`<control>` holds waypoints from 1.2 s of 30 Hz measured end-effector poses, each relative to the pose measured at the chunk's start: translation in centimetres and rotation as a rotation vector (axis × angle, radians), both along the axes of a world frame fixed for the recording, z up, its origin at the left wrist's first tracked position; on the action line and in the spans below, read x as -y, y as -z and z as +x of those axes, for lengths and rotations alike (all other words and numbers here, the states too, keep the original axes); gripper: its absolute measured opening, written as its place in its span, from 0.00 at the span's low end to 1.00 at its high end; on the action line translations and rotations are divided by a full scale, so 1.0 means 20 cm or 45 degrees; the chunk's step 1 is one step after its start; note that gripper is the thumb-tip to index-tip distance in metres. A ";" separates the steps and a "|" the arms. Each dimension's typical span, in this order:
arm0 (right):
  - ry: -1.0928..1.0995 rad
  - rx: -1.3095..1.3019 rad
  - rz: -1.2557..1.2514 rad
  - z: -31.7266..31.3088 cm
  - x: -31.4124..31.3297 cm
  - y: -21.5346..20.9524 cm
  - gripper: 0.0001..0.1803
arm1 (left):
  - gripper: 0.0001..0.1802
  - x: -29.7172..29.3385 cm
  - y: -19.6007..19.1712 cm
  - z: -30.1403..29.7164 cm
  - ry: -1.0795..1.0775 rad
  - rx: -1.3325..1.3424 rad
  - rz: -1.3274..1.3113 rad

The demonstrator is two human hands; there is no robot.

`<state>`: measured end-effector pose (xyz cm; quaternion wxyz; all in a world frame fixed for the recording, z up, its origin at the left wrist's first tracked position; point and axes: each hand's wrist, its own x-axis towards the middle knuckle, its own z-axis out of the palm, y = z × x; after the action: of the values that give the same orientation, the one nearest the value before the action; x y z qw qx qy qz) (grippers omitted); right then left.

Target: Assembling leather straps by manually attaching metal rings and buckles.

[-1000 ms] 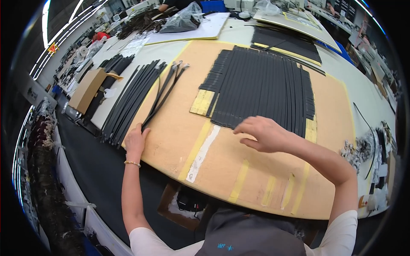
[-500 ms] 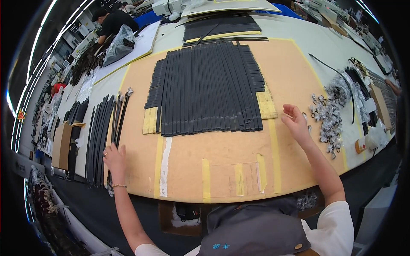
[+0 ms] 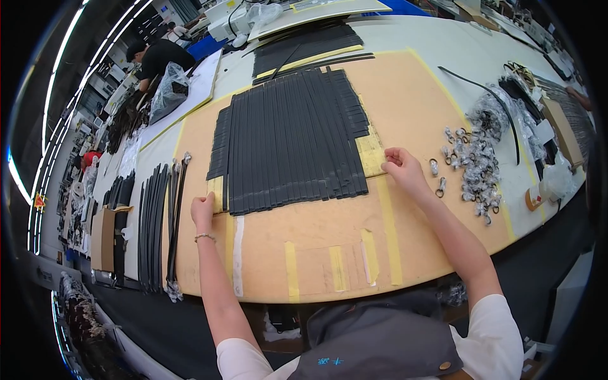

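Observation:
A yellow board (image 3: pixel 371 152) lies on the tan work surface, mostly covered by black flat straps (image 3: pixel 285 139) laid side by side. The straps run lengthwise away from me, and shorter ones stick out at both sides. My left hand (image 3: pixel 202 212) is closed at the board's near left edge, fingertips curled against it. At the near right corner, my right hand (image 3: pixel 405 170) pinches the board between thumb and fingers. The undersides of both grips are hidden.
Metal clasps in clear wrap (image 3: pixel 478 174) are heaped at the right. More black straps (image 3: pixel 152 228) lie in rows at the left, beside a cardboard box (image 3: pixel 102 239). Another strap-covered board (image 3: pixel 307 50) sits at the far side. A person in black (image 3: pixel 166 58) works at the far left.
My left hand has left the loose straps at the left and moved right to the board's edge. My right hand has moved left and closed on its other corner. The view has shifted slightly.

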<state>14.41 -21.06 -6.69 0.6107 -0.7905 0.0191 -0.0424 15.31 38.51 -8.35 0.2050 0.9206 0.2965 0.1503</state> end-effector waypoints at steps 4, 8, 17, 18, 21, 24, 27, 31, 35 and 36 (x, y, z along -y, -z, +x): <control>0.015 -0.158 0.093 0.02 0.03 -0.03 0.27 | 0.29 -0.03 0.02 -0.03 -0.032 0.068 -0.144; -0.005 -0.198 0.106 -0.01 0.05 -0.04 0.25 | 0.27 -0.05 0.01 -0.12 -0.011 0.055 -0.106; -0.043 -0.177 -0.241 -0.09 0.07 -0.13 0.14 | 0.19 0.08 -0.02 -0.25 0.076 0.066 -0.051; -0.052 -0.182 -0.243 -0.09 0.06 -0.12 0.14 | 0.19 0.06 -0.02 -0.24 0.067 0.061 -0.052; -0.051 -0.101 -0.272 -0.09 0.05 -0.09 0.13 | 0.18 0.03 -0.02 -0.23 0.076 0.024 0.040; -0.065 -0.012 -0.348 -0.08 0.04 -0.06 0.11 | 0.16 0.07 -0.02 -0.22 0.149 0.047 0.124; -0.076 0.089 -0.408 -0.08 -0.01 -0.08 0.09 | 0.15 0.16 -0.02 -0.23 0.202 0.224 0.380; -0.042 0.118 -0.474 -0.09 0.00 -0.07 0.08 | 0.15 0.56 -0.17 -0.16 0.668 0.463 0.319; -0.023 0.144 -0.509 -0.10 0.00 -0.04 0.08 | 0.18 1.14 -0.35 -0.14 1.251 0.308 0.104; -0.031 0.149 -0.506 -0.10 -0.01 -0.03 0.08 | 0.18 1.26 -0.38 -0.15 1.381 0.260 0.156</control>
<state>12.34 -20.77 -6.12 0.4434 -0.8917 -0.0348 -0.0839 12.23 13.38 -0.67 0.2267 0.9323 -0.2507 0.1286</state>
